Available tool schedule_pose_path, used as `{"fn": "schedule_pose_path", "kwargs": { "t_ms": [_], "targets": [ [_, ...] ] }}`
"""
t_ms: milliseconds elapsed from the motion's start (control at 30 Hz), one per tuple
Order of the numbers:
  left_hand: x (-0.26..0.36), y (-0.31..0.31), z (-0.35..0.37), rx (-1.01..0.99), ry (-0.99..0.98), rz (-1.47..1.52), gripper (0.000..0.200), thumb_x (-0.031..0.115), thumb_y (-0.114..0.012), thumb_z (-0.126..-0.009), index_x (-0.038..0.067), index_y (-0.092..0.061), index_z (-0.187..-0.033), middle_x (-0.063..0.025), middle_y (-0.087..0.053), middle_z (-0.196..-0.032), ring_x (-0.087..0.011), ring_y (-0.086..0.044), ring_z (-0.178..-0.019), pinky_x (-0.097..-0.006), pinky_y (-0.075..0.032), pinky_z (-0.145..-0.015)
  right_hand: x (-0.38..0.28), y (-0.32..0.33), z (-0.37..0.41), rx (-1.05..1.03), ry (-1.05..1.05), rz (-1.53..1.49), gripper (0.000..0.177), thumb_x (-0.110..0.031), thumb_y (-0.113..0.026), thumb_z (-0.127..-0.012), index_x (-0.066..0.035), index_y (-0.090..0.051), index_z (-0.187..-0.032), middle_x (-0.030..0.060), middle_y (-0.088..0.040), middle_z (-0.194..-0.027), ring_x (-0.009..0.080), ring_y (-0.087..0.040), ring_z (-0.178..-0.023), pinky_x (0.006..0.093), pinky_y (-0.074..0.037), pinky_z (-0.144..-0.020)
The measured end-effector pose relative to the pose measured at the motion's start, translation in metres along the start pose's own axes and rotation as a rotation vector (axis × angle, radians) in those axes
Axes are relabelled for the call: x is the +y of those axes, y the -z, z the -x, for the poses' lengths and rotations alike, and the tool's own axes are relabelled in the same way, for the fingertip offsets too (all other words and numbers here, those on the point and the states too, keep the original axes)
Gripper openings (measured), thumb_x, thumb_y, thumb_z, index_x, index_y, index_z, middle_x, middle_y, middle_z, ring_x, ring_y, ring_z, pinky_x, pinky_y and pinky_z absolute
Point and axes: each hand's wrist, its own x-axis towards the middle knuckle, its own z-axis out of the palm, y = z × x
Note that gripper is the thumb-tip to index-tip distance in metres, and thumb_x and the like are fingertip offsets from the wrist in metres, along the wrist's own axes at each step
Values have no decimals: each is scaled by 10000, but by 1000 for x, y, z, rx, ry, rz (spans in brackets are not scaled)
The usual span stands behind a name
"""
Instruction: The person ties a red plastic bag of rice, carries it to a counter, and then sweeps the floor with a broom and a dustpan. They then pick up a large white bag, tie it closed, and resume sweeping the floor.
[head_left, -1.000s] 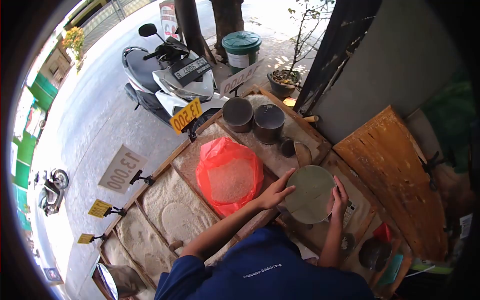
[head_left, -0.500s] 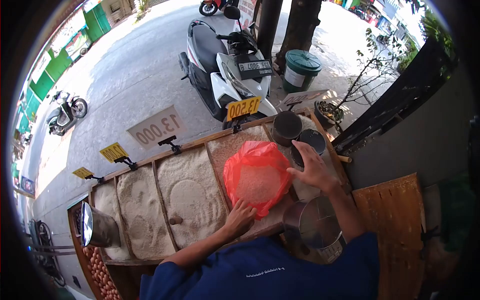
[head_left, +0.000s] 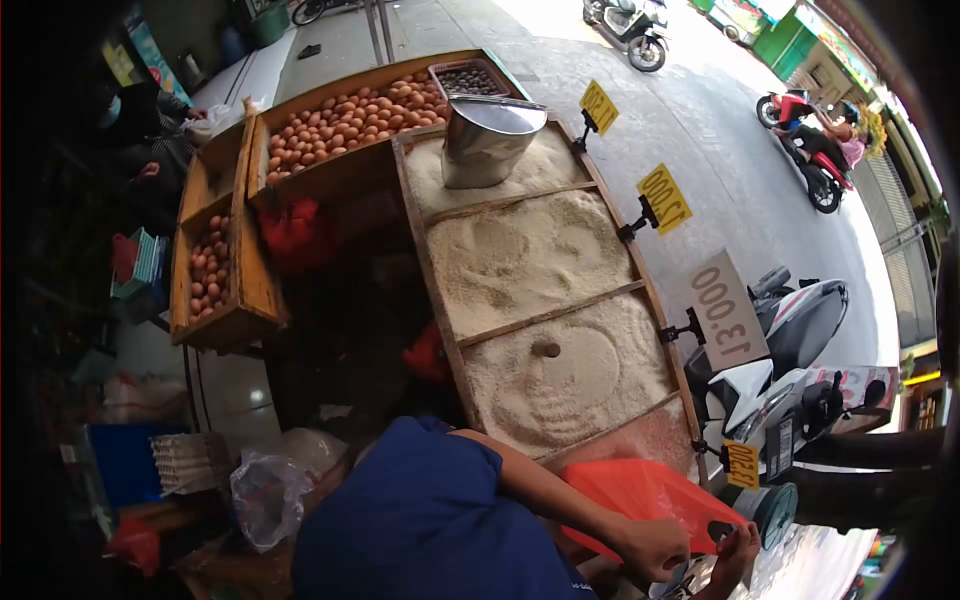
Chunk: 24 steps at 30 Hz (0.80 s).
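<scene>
At the lower right, a red plastic bag (head_left: pixel 635 492) is pulled up over the reddish grain in the end compartment. My left hand (head_left: pixel 655 548) is closed in a fist at the bag's top edge, gripping its plastic. Just to its right, the fingers of my right hand (head_left: pixel 738 552) pinch the far end of the bag's top. What the bag holds is hidden from this angle. Beside the bag, pale rice (head_left: pixel 575 375) fills the neighbouring compartment, with a small brown knob (head_left: pixel 546 349) sticking out of it.
A metal measuring can (head_left: pixel 490 145) stands in the farthest rice compartment. Brown eggs (head_left: pixel 350 125) fill a wooden box beyond. Price signs (head_left: pixel 725 310) are clipped along the right rim, near a parked scooter (head_left: pixel 800 330). A seated person (head_left: pixel 135 130) is at the far left.
My view has swung left, bringing the eggs into sight. The red bag, spread open before, is now gathered upward. My right hand has come onto its top beside my left.
</scene>
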Motion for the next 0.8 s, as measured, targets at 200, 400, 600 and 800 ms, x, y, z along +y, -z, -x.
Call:
{"fn": "schedule_pose_path", "kwargs": {
  "t_ms": [200, 400, 600, 800],
  "targets": [
    [-27, 18, 15, -214, 47, -350, 252, 217, -673, -545, 51, -556, -695, -138, -587, -773, -312, -558, -826, -448, -388, -790, 30, -14, -8, -89, 164, 302, 220, -195, -552, -831, -25, -524, -967, 120, -511, -848, 215, -537, -787, 347, -449, -689],
    [-51, -8, 64, 441, 6, -522, 650, 358, -759, -490, 58, -466, -986, -184, -367, -1159, -384, -332, -1120, -499, -250, -956, 74, -51, -6, 41, 662, 508, 285, -209, -535, -848, -3, -522, -1044, 173, -509, -1000, 276, -528, -953, 408, -431, -816],
    [-111, -47, 58, 315, 229, -365, 340, 210, -629, -720, 38, -474, -968, -166, -459, -1079, -351, -418, -1037, -468, -324, -886, 88, -86, 3, 218, 689, 483, 302, -215, -524, -855, 3, -514, -1065, 181, -481, -1046, 290, -496, -996, 419, -404, -845],
    [-124, -32, 57, 356, 318, 16, 192, 117, -360, -894, -16, -456, -996, -149, -502, -731, -308, -528, -691, -383, -436, -677, 99, -101, -1, 289, 699, 415, 320, -221, -514, -862, 9, -506, -1085, 188, -454, -1093, 303, -464, -1038, 429, -376, -873]
  ]
}}
